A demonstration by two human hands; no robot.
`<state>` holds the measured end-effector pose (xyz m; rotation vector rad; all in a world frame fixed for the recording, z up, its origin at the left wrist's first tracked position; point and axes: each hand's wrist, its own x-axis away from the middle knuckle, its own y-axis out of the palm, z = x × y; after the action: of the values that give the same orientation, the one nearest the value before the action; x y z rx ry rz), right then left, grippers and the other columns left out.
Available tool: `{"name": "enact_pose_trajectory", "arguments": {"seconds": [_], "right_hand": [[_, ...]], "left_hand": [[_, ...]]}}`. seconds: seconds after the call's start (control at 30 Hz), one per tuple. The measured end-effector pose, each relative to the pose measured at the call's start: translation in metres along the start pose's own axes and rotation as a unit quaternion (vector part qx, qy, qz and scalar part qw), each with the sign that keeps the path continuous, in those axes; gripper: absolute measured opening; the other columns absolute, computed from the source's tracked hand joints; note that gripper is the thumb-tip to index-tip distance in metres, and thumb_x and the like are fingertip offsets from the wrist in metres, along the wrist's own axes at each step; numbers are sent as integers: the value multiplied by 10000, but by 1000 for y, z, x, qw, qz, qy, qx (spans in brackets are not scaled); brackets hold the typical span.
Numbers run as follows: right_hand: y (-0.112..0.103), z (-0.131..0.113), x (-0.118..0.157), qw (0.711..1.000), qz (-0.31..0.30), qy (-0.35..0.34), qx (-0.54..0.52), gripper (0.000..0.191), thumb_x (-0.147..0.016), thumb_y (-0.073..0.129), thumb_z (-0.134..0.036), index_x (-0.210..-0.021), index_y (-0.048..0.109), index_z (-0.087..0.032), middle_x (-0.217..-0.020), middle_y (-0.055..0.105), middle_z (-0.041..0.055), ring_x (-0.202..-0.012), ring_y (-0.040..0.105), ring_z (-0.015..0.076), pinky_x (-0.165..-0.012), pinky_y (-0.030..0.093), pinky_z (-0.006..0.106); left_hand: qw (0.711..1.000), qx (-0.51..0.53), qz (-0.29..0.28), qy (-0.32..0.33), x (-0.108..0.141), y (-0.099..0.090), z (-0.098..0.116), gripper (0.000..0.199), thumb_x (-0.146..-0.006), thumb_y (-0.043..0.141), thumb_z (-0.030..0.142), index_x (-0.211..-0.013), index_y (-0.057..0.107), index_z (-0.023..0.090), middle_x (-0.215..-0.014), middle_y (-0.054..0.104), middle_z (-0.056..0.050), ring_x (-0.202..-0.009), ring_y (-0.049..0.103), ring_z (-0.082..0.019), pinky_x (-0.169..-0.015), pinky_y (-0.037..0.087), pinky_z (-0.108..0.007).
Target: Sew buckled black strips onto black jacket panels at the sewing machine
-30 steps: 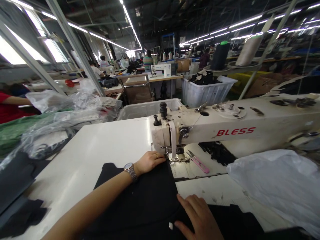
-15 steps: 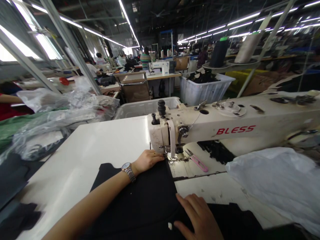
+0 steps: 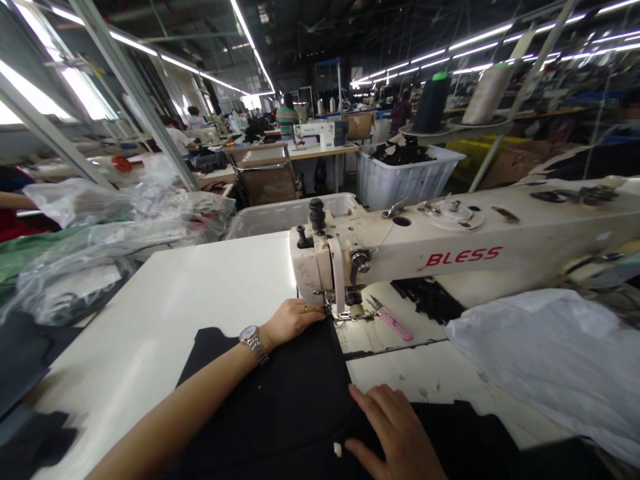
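A black fabric piece (image 3: 280, 393) lies on the white table with its far corner at the needle area of a sewing machine (image 3: 400, 247) marked BLESS. My left hand (image 3: 291, 321), wearing a watch (image 3: 254, 342) and a ring, rests flat on the cloth, fingers stretched towards the presser foot (image 3: 345, 317). Close to the cloth's right edge, my right hand (image 3: 395, 433) lies with fingers spread, touching the fabric. A small white bit (image 3: 338, 449) sits beside its thumb. Pink-handled thread snips (image 3: 391, 320) lie right of the needle.
A white plastic bag (image 3: 540, 353) covers the table's right side. Clear-bagged goods (image 3: 90, 267) are piled at the left. Behind the machine are a translucent bin (image 3: 255, 217), a bin of black scraps (image 3: 405, 177) and thread cones (image 3: 431, 103). Several people work farther back.
The whole view has shifted slightly, so everything sits a little farther left. Both hands keep nearly the same places on the black fabric.
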<state>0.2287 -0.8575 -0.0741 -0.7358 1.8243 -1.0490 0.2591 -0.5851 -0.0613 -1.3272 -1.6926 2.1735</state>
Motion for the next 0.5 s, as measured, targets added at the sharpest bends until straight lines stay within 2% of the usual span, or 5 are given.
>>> {"name": "enact_pose_trajectory", "arguments": {"seconds": [0.27, 0.5], "right_hand": [[0, -1, -1, 1000, -3, 3, -9, 459, -705, 597, -277, -1118, 493, -105, -865, 606, 94, -782, 555, 221, -697, 453, 353], [-1, -5, -8, 996, -1, 65, -64, 421, -661, 650, -248, -1061, 555, -157, -827, 607, 64, -755, 554, 215, -687, 468, 354]], "left_hand": [[1000, -11, 3, 4, -1, 0, -1, 268, -884, 322, 151, -875, 587, 111, -797, 665, -70, -722, 616, -135, -653, 488, -232], [1000, 10, 4, 1, -1, 0, -3, 260, -884, 337, 159, -870, 592, 112, -786, 667, -70, -714, 615, -132, -664, 487, -224]]}}
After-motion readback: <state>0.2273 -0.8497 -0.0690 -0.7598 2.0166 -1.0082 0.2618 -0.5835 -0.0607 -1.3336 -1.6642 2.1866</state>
